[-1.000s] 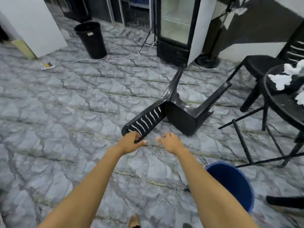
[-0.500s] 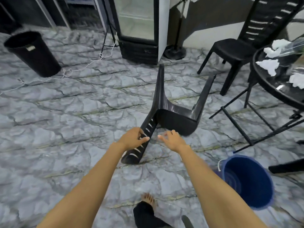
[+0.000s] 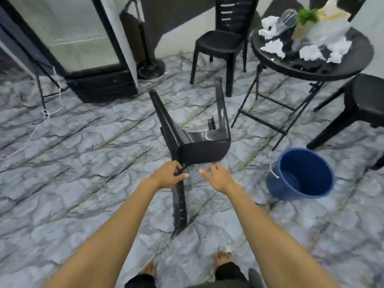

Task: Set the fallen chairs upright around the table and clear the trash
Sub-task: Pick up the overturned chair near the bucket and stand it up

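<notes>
Still, the fallen chair (image 3: 204, 150) lies tipped over on the floor near the table (image 3: 311, 71), with its legs poking up. So this job has only just begun. The left hand (image 3: 169, 174) has its fingers curled round the edge of the chair's back, close to the seat. The right hand (image 3: 218, 176) is spread wide just beside the seat. It is too blurry to tell if it touches.

Two more chairs already stand up at the table. The white crumpled paper (image 3: 272, 47) is still piled on the table, so I think all the trash is left to clear. A blue bucket (image 3: 280, 188) waits on the floor near the table.

Half a second ago the chair's back pointed off to one side. Now it points at the person, and the left hand sits nearer the seat.
</notes>
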Demonstrator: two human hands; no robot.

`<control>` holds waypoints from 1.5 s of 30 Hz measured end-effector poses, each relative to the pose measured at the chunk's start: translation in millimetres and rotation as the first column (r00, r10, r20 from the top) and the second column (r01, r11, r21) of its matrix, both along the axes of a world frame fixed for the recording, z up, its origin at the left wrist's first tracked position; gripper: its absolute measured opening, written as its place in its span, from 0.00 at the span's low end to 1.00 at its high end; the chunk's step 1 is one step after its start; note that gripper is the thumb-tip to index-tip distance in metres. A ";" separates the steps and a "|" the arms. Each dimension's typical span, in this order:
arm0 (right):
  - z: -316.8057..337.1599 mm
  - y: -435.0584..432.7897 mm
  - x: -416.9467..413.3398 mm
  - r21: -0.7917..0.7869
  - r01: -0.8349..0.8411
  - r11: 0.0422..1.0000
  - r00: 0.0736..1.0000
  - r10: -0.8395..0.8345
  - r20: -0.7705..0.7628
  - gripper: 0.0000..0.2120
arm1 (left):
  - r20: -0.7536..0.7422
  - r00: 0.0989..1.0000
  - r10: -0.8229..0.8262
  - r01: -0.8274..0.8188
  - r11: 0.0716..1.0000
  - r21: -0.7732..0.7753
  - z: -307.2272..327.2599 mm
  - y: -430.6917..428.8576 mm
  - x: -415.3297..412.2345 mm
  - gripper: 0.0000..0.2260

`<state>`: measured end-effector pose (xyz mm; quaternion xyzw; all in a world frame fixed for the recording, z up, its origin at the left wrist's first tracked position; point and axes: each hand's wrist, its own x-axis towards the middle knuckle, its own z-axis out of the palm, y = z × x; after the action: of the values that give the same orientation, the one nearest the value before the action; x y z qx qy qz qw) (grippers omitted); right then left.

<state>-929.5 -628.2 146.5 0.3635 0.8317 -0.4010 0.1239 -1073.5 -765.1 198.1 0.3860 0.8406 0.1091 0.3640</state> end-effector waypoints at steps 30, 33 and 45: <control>-344.6 -297.8 2.9 -0.691 0.673 0.264 0.157 -0.964 -0.215 0.21 | -0.183 0.398 -0.899 0.908 0.414 -0.060 -323.6 -90.6 -24.0 0.33; -400.5 -299.0 -13.4 -0.746 0.588 0.313 0.084 -0.941 -0.328 0.20 | -0.344 0.315 -0.885 0.949 0.303 0.087 -368.8 -88.9 -33.6 0.31; -490.5 -303.3 -60.2 -0.747 0.434 0.504 -0.282 -0.711 -0.644 0.19 | -0.603 0.261 -0.754 0.949 0.086 0.303 -407.8 -82.7 -43.6 0.16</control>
<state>-989.7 -931.5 -344.0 0.3497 0.3487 -0.6181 -0.6116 -1117.2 -847.9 -209.6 0.9109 0.3967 0.0848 0.0757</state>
